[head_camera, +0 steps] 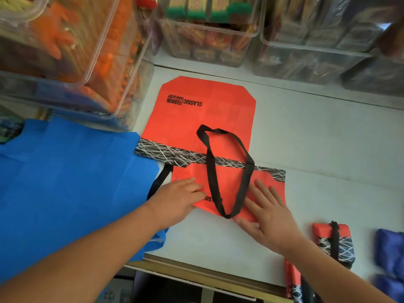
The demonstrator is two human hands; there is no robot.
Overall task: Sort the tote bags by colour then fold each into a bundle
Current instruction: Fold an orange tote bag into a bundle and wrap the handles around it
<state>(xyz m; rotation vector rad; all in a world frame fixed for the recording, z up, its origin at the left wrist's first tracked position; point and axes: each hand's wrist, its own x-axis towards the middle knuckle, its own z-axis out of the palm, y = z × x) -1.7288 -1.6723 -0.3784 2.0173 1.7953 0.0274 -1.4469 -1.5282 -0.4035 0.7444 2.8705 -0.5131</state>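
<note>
Under both palms: orange tote bag (pixel 207 119), flat on white table (pixel 328 138), near flap folded over. Left hand (pixel 179 197) flat, fingers straight, pressing the flap's left side. Right hand (pixel 264 217) flat, fingers spread, pressing its right side. Between the hands, black handle loop (pixel 227 171) lies on the bag. Just past the fingertips, patterned black band (pixel 170 153) crosses the bag. Left of the left hand, blue tote bag (pixel 72 182) spread out, draped over the table edge. Right of the right hand, folded orange bundle (pixel 334 243); second orange bundle (pixel 293 278) nearer, at the table edge; dark blue bundles (pixel 391 250) farther right. Well beyond the bag, clear bins (pixel 207 40) of packed goods.
</note>
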